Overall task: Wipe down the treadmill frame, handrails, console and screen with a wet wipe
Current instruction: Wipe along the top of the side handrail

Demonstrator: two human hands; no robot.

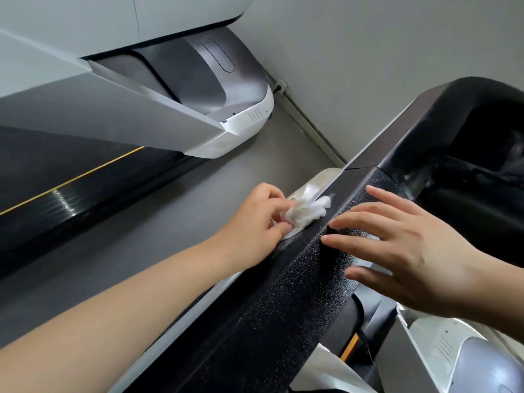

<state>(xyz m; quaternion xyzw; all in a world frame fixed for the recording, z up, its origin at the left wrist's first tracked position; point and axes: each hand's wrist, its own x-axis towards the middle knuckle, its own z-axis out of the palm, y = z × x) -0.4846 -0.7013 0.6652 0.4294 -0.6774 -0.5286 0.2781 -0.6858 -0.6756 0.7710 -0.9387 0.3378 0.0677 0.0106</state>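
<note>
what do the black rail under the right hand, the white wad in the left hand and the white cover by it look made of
Black rail: probably hard plastic or coated metal; a matte, pebbled texture catches specks of light. White wad: thin, soft nonwoven wipe, crumpled into limp folds with frayed edges, pinched by the left hand. White cover: likely moulded plastic, smooth and slightly glossy, with moulded vent slits.

There is one view only — a wide-angle camera worn on the person's head, looking forward and steeply down along a black textured treadmill rail (286, 293) that runs from the bottom edge up toward the right. It sits close: both forearms enter from the bottom corners and the hands fill the middle. At the left edge a second treadmill (158, 114) shows, with grey floor (158, 222) between — walls bend slightly from the lens.
</note>
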